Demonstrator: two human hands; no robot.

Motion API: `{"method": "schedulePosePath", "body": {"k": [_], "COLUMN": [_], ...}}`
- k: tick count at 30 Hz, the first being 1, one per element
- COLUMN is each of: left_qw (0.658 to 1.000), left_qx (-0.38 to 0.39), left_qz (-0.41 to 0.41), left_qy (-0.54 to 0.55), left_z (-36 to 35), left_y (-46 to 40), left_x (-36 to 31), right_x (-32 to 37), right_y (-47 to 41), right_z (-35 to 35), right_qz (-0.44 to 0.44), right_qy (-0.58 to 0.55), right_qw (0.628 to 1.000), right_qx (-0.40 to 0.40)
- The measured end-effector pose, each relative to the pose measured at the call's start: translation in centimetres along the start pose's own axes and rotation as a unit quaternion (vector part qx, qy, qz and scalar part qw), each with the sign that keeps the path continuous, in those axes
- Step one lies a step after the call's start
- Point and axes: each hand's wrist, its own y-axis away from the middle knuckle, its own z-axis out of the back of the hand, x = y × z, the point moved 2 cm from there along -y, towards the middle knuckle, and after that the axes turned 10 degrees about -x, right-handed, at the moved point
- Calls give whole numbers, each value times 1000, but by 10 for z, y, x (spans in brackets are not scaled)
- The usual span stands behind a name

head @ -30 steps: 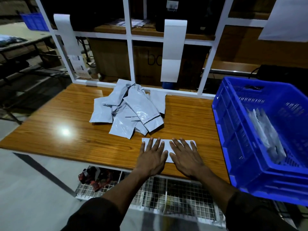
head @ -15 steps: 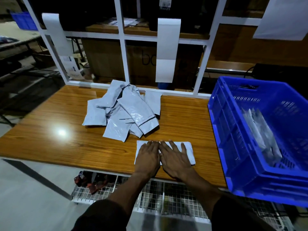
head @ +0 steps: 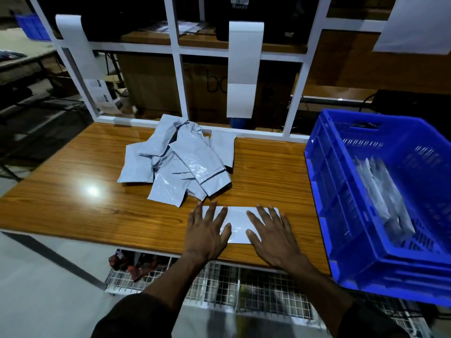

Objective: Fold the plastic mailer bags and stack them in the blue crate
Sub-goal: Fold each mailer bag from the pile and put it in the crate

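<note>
Plastic mailer (head: 238, 224) lies pressed under both flat hands (fingers spread), left (head: 207, 234) and right (head: 272, 236) apart.

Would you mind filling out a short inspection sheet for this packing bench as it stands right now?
Surface: wooden table, glossy, with a light glare spot at its left.
Job's things: one flat mailer bag at the near edge; loose pile of mailer bags behind it; blue crate at the right, some folded bags leaning inside.
Clutter: nothing seen on the table beyond the bags.
Grippers: left hand and right hand press flat on the bag's two ends, fingers spread.
Cables: a dark cable behind the crate.
Surroundings: white frame with hanging bags, cardboard boxes behind it, wire rack under the table.
</note>
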Motion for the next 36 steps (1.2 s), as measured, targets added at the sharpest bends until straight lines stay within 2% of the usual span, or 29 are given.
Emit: {"method": "schedulePosePath", "body": {"k": [6, 9, 11, 13, 16, 23, 27, 29, 32, 36], "left_qw": [999, 999, 998, 994, 990, 990, 991, 994, 998, 999], "left_qx": [23, -11, -47, -33, -29, -31, -35, -47, -26, -6], "left_qz": [1, -10, -39, -78, -70, -74, -88, -62, -2, 9], "left_qy": [-27, -38, 11, 73, 121, 118, 91, 76, 58, 41], "left_z": [6, 16, 19, 11, 0, -8, -9, -7, -1, 6], "left_y": [3, -4, -10, -13, -11, -5, -2, 3, 10, 12], "left_x": [-4, -18, -33, -45, -47, -42, -32, -22, -5, -1], "right_x": [4, 11, 18, 24, 24, 23, 16, 8, -2, 1], "right_y": [-4, -13, -19, -19, -16, -15, -10, -5, 2, 0], "right_z": [13, 23, 22, 13, 7, 7, 5, 4, 4, 10], "right_qz": [-30, -14, 9, 36, 31, 21, 10, -3, -5, -23], "right_qy": [-27, 13, 5, -10, -14, -21, -27, -37, -41, -24], "right_qw": [998, 1000, 1000, 999, 999, 999, 999, 999, 999, 999], "right_qx": [47, 8, 0, 20, 21, 38, 19, 6, -1, 34]}}
